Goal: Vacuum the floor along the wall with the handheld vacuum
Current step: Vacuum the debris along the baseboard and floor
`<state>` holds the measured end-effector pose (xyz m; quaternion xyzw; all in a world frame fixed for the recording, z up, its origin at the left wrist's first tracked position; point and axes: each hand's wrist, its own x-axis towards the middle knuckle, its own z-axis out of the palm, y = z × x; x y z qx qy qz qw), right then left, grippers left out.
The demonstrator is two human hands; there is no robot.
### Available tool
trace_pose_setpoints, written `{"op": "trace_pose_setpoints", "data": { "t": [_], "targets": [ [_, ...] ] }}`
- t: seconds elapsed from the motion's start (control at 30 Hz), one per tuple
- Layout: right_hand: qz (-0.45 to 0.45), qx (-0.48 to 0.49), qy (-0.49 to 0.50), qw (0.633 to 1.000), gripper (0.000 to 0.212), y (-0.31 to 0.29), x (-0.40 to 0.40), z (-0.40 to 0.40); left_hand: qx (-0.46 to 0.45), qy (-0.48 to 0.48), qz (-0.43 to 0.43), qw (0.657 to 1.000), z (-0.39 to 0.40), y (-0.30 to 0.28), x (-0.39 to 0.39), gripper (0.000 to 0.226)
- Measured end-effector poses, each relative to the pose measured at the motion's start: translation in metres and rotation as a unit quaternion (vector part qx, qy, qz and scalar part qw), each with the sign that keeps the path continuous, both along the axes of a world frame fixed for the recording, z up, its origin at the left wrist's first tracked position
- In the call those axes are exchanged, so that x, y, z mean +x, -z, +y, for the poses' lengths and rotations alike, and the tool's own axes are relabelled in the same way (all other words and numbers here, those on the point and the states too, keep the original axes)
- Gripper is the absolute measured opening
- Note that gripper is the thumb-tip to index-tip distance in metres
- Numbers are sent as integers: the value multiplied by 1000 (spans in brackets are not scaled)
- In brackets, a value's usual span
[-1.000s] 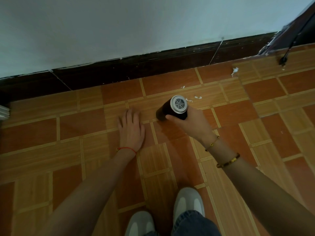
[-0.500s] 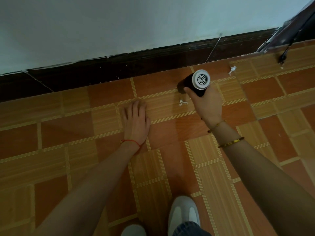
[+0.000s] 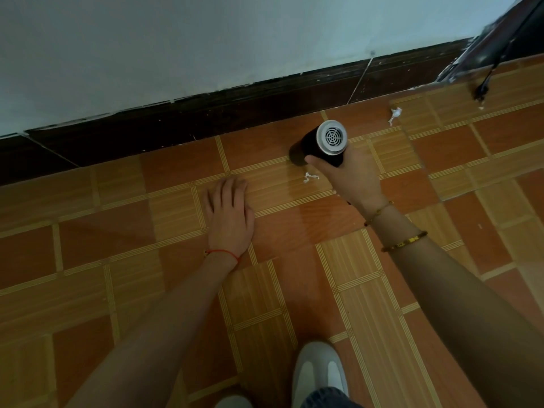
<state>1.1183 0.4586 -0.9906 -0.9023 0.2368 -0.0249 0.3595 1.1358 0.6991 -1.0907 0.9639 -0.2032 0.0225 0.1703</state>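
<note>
At the bottom edge, nearest the camera: pale shoe with a denim cuff over it, toe pointing up the frame; tip of a second pale shoe to its left.

Underfoot throughout: floor of orange-brown and tan wood-grain tiles with striped yellow borders.

Mid-frame, left: left hand laid flat, palm down on the tiles, fingers straight and together, gripping nothing; thin red string round the wrist.

Mid-frame, right: two beaded bracelets on the right forearm, the nearer with small gold marks too small to read. Right hand wrapped round the handheld vacuum, thumb across the near side of the barrel, remaining fingers hidden behind it.

Handheld vacuum: short black cylinder, tilted nose-down toward the floor close to the baseboard, silver rear cap with a round web-pattern grille facing the camera. No legible brand or label.

Just beside the thumb, on the tiles: white paper scrap, apart from the nozzle. Farther right, near the wall: second white scrap.

Beyond: dark baseboard, chipped along its top edge; pale wall above. Far right corner: black cable ending on the floor.
</note>
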Motion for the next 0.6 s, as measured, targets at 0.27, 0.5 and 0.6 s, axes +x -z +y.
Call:
{"op": "trace_pose_setpoints", "data": {
  "t": [0.27,0.5,0.6],
  "targets": [
    [19,-64,133,989,81,-11,-19,-27,3,-3,0,1000,0,-1,1,49],
    [33,-2,77,996,63,-13,-42,-23,-3,-1,-1,1000,1,-1,0,48],
    [29,-17,131,991,76,-13,-50,-20,0,1,1,1000,1,-1,0,50]
  ]
}}
